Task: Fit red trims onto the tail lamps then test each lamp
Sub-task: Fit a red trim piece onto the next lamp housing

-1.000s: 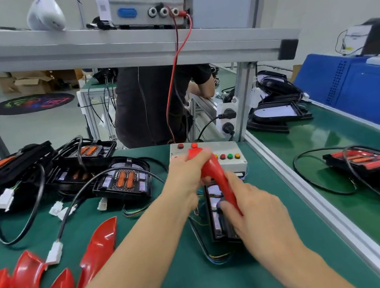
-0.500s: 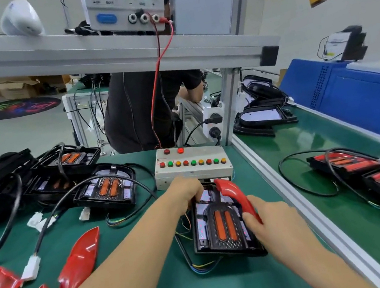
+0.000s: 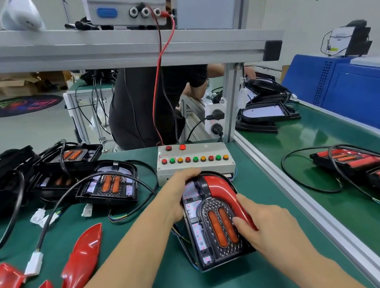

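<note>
The lamp (image 3: 211, 226) lies on the green mat just in front of the button box (image 3: 194, 159). A red trim (image 3: 225, 193) lies along the lamp's right edge. The left hand (image 3: 179, 191) curls its fingers over the lamp's far left corner beside the box, gripping it; the right hand (image 3: 266, 221) pinches the trim's near end, fingers on top.
</note>
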